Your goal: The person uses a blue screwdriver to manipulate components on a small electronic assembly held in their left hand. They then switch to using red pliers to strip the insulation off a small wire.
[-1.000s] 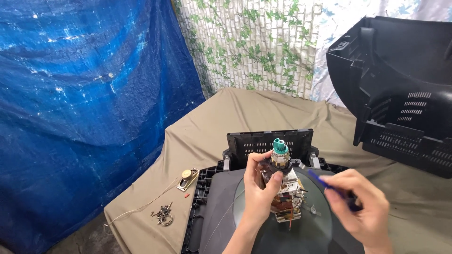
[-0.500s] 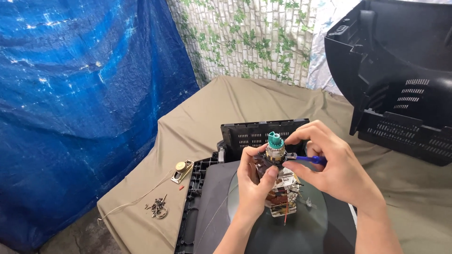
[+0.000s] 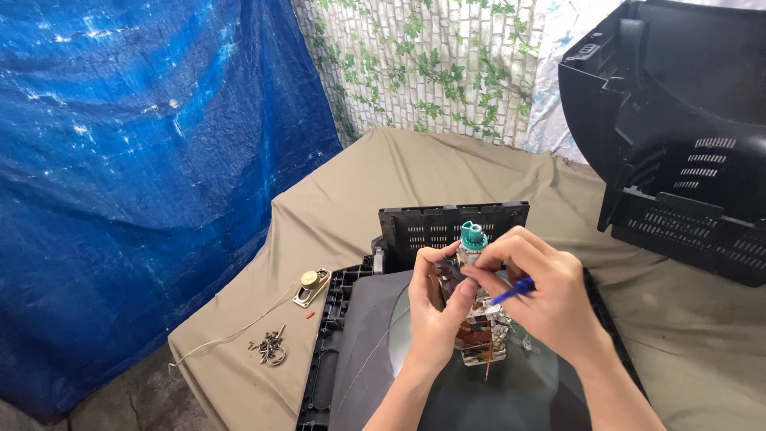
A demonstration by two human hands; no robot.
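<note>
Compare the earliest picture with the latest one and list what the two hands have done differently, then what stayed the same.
The right hand, which was out to the right holding the blue tool, has come in to the tube neck and now touches it beside the left hand. The left hand kept its grip on the neck. The green cap, screws and black shell stayed put.
</note>
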